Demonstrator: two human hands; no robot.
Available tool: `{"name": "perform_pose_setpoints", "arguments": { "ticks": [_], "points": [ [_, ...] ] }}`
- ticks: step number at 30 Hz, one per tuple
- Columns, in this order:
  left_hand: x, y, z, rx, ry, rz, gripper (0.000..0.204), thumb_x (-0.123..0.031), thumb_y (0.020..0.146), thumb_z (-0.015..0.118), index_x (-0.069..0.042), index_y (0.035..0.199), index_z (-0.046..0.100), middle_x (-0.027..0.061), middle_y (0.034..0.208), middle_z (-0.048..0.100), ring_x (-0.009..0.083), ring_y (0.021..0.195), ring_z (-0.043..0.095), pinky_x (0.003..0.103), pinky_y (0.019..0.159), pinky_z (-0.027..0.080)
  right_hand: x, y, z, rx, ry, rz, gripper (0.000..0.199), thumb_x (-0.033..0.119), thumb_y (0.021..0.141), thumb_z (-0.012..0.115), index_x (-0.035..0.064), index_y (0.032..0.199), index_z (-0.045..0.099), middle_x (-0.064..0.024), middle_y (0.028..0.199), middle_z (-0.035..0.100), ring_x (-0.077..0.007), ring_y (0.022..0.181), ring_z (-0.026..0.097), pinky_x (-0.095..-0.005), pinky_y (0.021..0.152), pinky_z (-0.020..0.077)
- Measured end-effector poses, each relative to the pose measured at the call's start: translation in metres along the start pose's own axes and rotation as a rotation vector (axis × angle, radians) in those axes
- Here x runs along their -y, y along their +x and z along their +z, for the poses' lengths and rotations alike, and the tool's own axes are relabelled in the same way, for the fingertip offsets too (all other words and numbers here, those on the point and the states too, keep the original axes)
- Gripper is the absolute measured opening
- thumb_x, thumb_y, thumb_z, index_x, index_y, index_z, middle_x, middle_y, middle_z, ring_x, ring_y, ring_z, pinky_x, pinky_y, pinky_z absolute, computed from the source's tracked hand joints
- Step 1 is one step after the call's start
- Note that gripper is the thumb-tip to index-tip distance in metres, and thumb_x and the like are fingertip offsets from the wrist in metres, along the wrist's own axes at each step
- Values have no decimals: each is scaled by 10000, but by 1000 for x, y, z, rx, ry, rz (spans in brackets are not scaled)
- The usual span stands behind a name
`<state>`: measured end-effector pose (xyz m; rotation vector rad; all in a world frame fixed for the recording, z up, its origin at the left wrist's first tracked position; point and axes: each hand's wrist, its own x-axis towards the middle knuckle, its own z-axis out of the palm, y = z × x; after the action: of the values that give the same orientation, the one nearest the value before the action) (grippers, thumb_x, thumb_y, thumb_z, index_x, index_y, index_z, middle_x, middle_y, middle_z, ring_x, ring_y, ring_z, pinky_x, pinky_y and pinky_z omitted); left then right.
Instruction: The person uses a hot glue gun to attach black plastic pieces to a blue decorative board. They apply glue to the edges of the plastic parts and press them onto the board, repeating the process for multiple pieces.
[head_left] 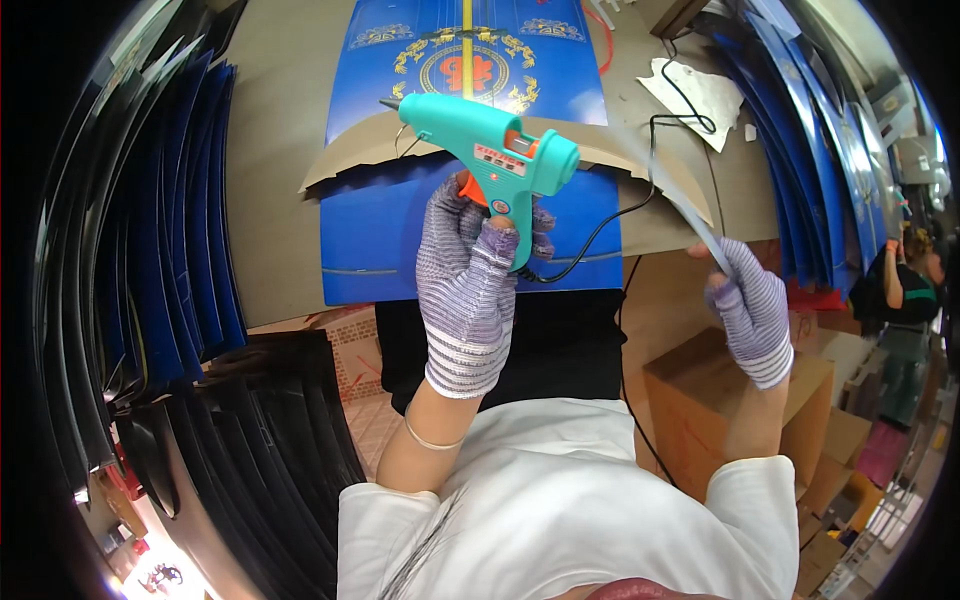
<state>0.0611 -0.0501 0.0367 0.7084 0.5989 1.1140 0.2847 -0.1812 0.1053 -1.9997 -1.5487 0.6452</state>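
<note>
In front of my chest, above the table, my left hand (466, 275) is wrapped round the handle of a turquoise hot glue gun (455, 122). Its dark nozzle points left, and an orange trigger sits under my fingers. My right hand (752, 310), off to the right, grips the lower end of a long, whitish glue stick (690, 212). The stick slants up and left, apart from the gun, and its far end is blurred. Both hands wear striped purple-and-white gloves with bare fingertips. Beneath the gun lies a blue printed panel (375, 85) with gold and red decoration and a curved tan flap.
Blue and black folded boards (190, 220) stand stacked at the left, with more blue boards (800, 180) at the right. A black cord (612, 217) runs from the gun across the table past a torn white sheet (695, 95). Cardboard boxes (700, 400) stand below right.
</note>
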Motion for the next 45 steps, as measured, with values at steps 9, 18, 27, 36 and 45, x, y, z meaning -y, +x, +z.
{"name": "perform_pose_setpoints", "arguments": {
  "ticks": [9,18,27,36,45],
  "points": [
    [3,1,-5,21,-99,-26,609,-267,900,724,20,1322,392,182,1095,629,235,894,661,327,716,565,-9,-8,5,-117,-23,-124,429,388,989,565,9,1168,656,-104,845,705,-161,595,604,-259,620,485],
    [3,-5,-1,-13,35,35,613,-259,903,725,16,1335,389,171,1092,628,211,884,654,313,721,556,-8,-1,3,-165,-140,-173,278,219,958,625,23,1150,668,-118,950,735,-181,650,667,-273,634,518],
    [22,-21,13,6,270,36,607,-161,903,723,-19,1383,379,133,1200,565,188,1035,614,306,886,513,23,30,4,-251,-280,-433,198,130,878,694,50,1059,704,-125,903,729,-242,687,676,-311,629,532],
    [33,-21,2,-53,372,131,660,-162,907,719,-36,1430,336,135,1169,611,198,988,644,310,837,555,35,29,30,-166,161,-58,158,101,842,738,4,964,714,-131,797,705,-247,667,690,-310,627,540],
    [33,-17,4,-58,315,65,682,-140,894,729,-43,1438,330,125,1169,619,194,982,645,312,844,553,34,46,24,-307,-274,-427,168,91,833,739,15,981,714,-107,800,707,-229,696,696,-294,654,543]
  ]
}}
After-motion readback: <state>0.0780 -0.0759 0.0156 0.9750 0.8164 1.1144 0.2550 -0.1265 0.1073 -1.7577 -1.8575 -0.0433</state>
